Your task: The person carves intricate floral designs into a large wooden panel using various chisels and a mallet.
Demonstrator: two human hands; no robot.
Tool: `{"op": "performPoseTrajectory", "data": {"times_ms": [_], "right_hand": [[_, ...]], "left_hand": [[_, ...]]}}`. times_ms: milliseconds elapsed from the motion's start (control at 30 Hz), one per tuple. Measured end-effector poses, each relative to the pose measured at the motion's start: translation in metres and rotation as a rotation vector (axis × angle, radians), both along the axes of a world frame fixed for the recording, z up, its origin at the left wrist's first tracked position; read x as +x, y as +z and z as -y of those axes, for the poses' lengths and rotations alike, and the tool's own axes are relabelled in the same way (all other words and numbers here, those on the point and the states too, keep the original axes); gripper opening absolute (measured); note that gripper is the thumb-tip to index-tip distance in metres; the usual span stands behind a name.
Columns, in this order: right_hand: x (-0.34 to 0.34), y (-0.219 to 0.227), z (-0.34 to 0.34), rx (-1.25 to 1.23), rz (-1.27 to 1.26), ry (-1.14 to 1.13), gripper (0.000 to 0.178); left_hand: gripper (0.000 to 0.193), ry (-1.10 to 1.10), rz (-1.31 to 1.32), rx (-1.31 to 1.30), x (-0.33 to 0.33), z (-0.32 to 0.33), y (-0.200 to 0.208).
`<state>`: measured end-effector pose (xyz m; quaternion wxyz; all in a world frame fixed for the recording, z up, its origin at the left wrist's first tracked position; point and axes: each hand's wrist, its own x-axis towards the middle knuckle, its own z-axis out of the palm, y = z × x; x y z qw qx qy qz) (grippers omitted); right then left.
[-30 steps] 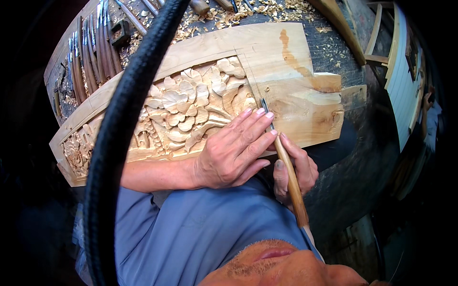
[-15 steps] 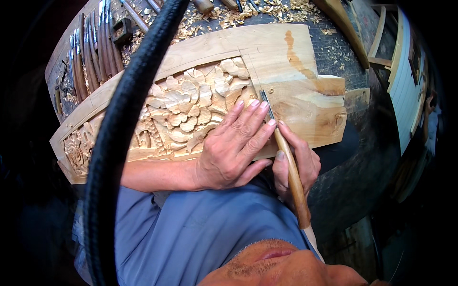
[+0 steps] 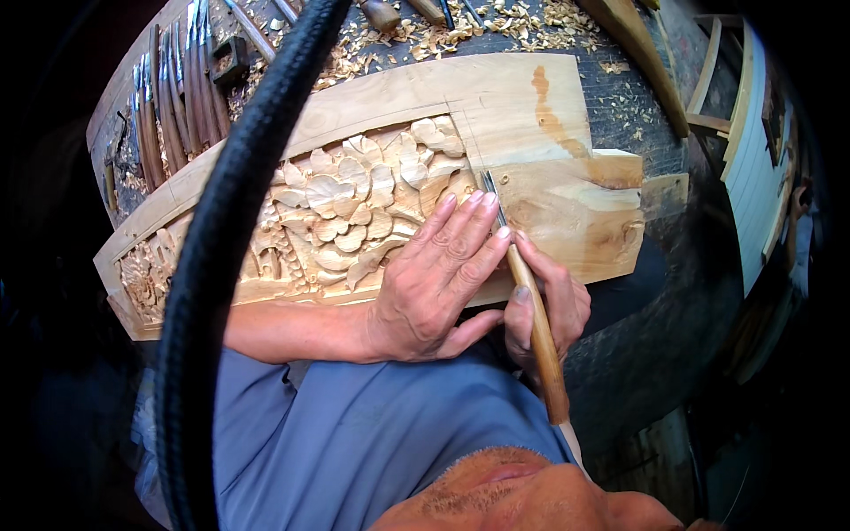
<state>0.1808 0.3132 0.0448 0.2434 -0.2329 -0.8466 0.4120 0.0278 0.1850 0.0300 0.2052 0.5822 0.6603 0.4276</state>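
A pale wooden panel (image 3: 398, 86) lies across in front of me, with flowers and leaves (image 3: 332, 199) carved in relief within a plain border. My right hand (image 3: 567, 305) grips the wooden handle of a carving chisel (image 3: 544, 354), thumb along its side. The chisel slants up and left, its metal blade resting at the pencil-marked border right of the carving. My left hand (image 3: 429, 283) lies flat over the carving's lower right part, fingers stretched out and fingertips against the blade. Part of the relief is hidden beneath that hand.
Several chisels (image 3: 168, 111) lie in a row at the far left, beside a small dark block-like object (image 3: 228, 60). Wood shavings (image 3: 531, 25) and a mallet-like wooden end (image 3: 379, 14) are at the back. A long curved timber (image 3: 642, 57) lies far right. A black cable-like band (image 3: 239, 195) crosses the view.
The view has shifted slightly, so the panel sits a little lower in the picture. The chisel handle has swung a touch to the left; both hands keep nearly the same pose.
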Motion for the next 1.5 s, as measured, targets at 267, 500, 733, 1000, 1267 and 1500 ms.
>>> {"op": "performPoseTrajectory", "data": {"times_ms": [267, 500, 733, 1000, 1267, 1500], "right_hand": [[-0.007, -0.011, -0.001, 0.035, -0.067, -0.027, 0.036], [-0.008, -0.024, 0.007, 0.022, -0.124, -0.081, 0.036], [-0.023, -0.017, -0.001, 0.057, -0.075, -0.066, 0.038], [-0.010, 0.008, 0.001, 0.156, 0.021, 0.017, 0.039], [-0.017, -0.001, 0.004, 0.143, -0.039, -0.007, 0.040], [-0.016, -0.015, 0.008, 0.142, -0.078, -0.054, 0.041]], "left_hand": [[0.088, 0.024, 0.059, 0.015, 0.001, -0.003, -0.001], [0.091, 0.025, 0.051, 0.008, 0.002, -0.003, 0.001], [0.093, 0.087, 0.082, 0.072, 0.000, -0.008, -0.004], [0.072, 0.036, -0.014, 0.090, -0.004, 0.000, -0.004], [0.077, 0.069, 0.071, 0.100, -0.003, -0.001, -0.002], [0.076, 0.096, 0.104, 0.089, 0.000, -0.004, -0.004]]}}
